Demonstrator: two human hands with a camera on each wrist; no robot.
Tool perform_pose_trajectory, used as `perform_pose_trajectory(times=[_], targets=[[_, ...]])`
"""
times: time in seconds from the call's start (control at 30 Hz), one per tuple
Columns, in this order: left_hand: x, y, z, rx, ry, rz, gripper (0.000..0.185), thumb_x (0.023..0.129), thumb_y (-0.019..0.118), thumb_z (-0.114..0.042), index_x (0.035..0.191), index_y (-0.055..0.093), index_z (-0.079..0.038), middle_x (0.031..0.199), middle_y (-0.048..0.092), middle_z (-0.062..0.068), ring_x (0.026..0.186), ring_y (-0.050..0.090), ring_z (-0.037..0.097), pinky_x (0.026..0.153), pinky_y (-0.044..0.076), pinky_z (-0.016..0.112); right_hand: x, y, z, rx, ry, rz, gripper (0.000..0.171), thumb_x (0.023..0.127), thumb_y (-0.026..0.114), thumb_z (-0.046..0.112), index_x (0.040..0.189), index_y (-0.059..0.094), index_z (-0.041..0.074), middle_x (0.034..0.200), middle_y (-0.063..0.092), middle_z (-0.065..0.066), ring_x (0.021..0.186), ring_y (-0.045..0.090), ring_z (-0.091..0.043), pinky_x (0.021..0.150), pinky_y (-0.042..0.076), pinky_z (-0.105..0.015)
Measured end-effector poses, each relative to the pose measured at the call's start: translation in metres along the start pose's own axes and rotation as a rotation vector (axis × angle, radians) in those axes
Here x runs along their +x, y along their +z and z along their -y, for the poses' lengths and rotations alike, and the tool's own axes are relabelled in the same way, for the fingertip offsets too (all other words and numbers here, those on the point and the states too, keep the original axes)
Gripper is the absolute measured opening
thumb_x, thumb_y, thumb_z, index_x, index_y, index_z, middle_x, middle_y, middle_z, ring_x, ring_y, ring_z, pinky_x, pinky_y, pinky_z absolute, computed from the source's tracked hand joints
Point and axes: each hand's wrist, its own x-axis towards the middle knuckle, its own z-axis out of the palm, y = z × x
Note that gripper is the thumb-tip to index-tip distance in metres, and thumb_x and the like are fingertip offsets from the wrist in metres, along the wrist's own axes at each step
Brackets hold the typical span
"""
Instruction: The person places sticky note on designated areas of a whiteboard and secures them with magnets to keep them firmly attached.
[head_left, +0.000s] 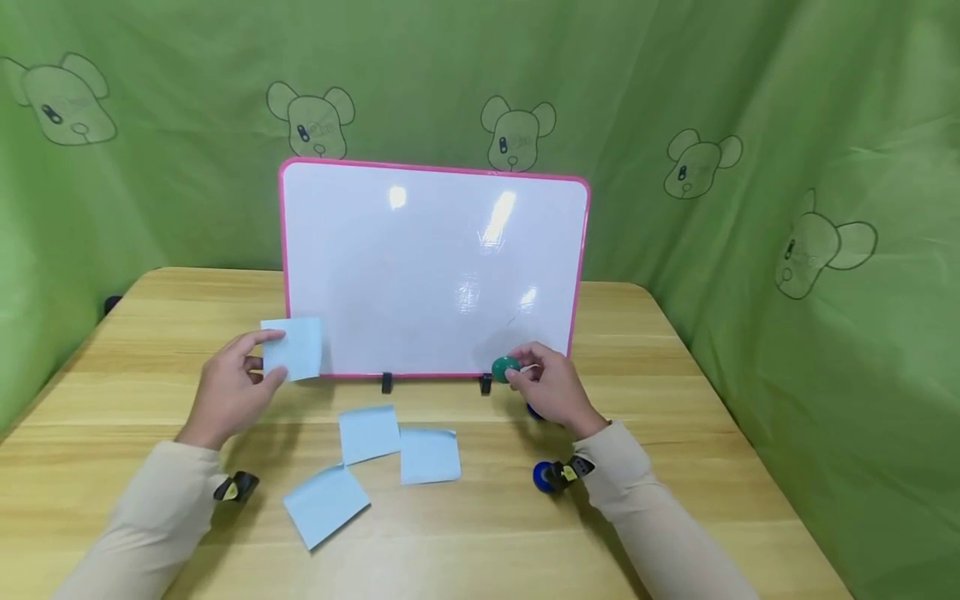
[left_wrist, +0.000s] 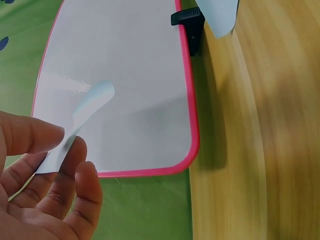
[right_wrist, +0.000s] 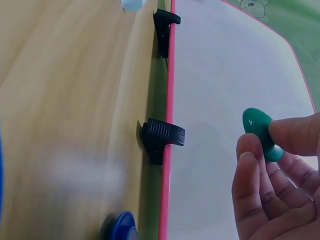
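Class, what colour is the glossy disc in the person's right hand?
Green: the glossy round disc shows best in the right wrist view.

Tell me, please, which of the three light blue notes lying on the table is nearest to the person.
The lower-left note in the head view; the middle note and right note lie farther back, nearer the whiteboard.

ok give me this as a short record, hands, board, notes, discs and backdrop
left hand: pinches a light-blue note
right hand: pinches a green disc
whiteboard: pink-framed, standing on two black supports
loose notes: three, light blue, on the table
blue discs: two in view, both partly hidden
backdrop: green cloth with printed animal heads
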Motion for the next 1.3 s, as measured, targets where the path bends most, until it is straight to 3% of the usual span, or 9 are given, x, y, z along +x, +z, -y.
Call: perform_pose_trajectory(times=[0.37,1.0,1.3], targets=[[0.007,0.008,-0.003,-0.008,0.043,-0.030,0.041,0.087,0.066,-0.003,0.127,0.056,0.002,0.118,0.058,0.024,0.085,0.065,0.036,0.060,0.051,0.019,0.012,0.002,0.005,-0.016,-0.060,-0.015,0.017,0.090,0.067,0.007,0.105,0.064,0.002,0.092,0.067,-0.008,0.075,0.064,-0.019,0.066,0.054,-0.033],[0.021,0.013,-0.013,-0.027,0.015,-0.047,0.039,0.090,0.063,-0.008,0.127,0.056,0.000,0.118,0.058,0.023,0.086,0.065,0.035,0.065,0.056,0.031,0.033,0.008,0.024,0.013,-0.144,-0.011,0.019,0.091,0.066,0.007,0.108,0.062,0.000,0.091,0.069,-0.010,0.075,0.066,-0.019,0.066,0.056,-0.031],[0.027,0.017,-0.016,-0.050,0.021,-0.059,0.041,0.087,0.063,-0.003,0.127,0.056,0.000,0.119,0.057,0.022,0.086,0.065,0.036,0.064,0.057,0.036,0.040,0.016,0.030,0.049,-0.150,-0.020,0.018,0.091,0.066,0.007,0.108,0.062,0.001,0.092,0.069,-0.010,0.076,0.067,-0.019,0.068,0.056,-0.033]])
